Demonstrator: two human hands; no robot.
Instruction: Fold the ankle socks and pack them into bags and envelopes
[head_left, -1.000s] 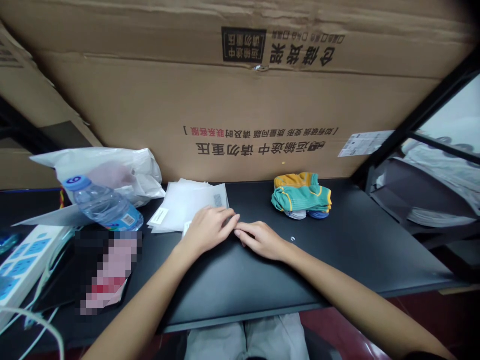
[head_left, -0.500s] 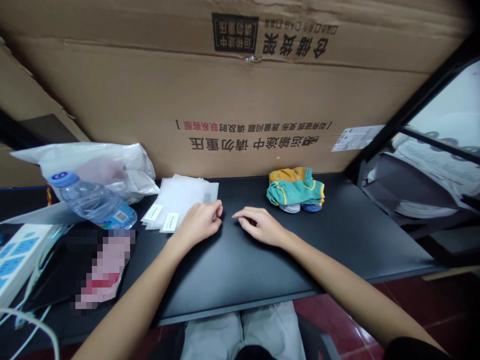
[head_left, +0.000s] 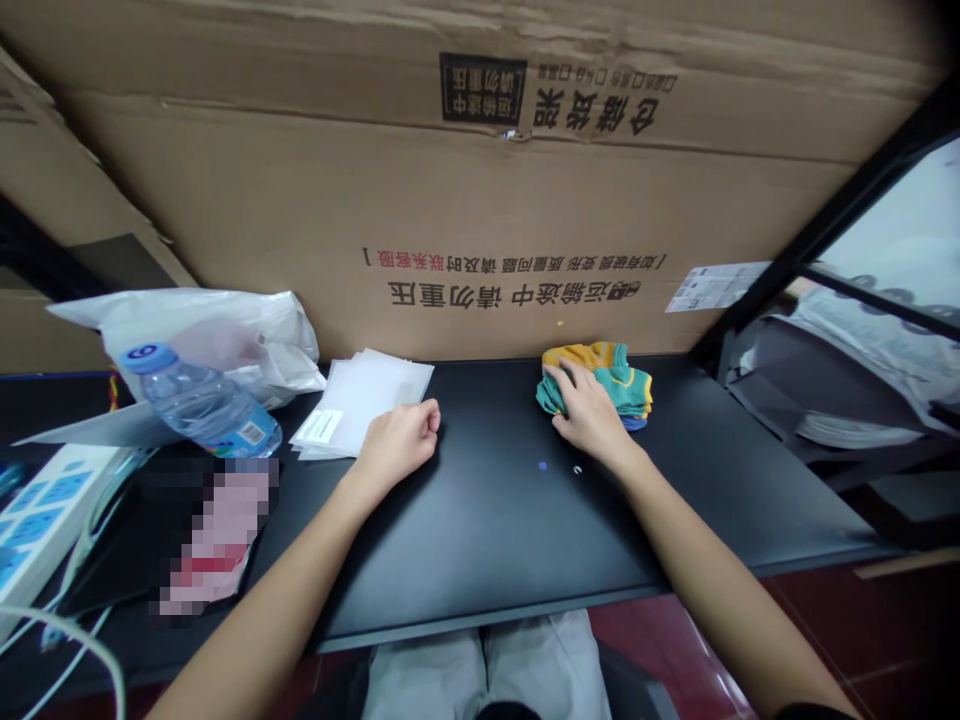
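Right hand (head_left: 592,412) has moved rightward — fingers parted, the stacked socks (head_left: 628,387) lying beneath them.

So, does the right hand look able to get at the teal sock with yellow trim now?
Probably yes: the right hand is over the teal sock, fingers spread across it, and nothing else lies on top. Whether they grip it is hard to tell.

We see a small pile of ankle socks (head_left: 628,388) lying flat on the black tabletop (head_left: 487,540), a teal one with yellow trim uppermost, mustard yellow behind it, blue peeking out underneath. Well apart to their left, we see frosted plastic bags (head_left: 367,395) lying flat, loosely fanned and overlapping, with a printed white label (head_left: 322,427) near one corner.
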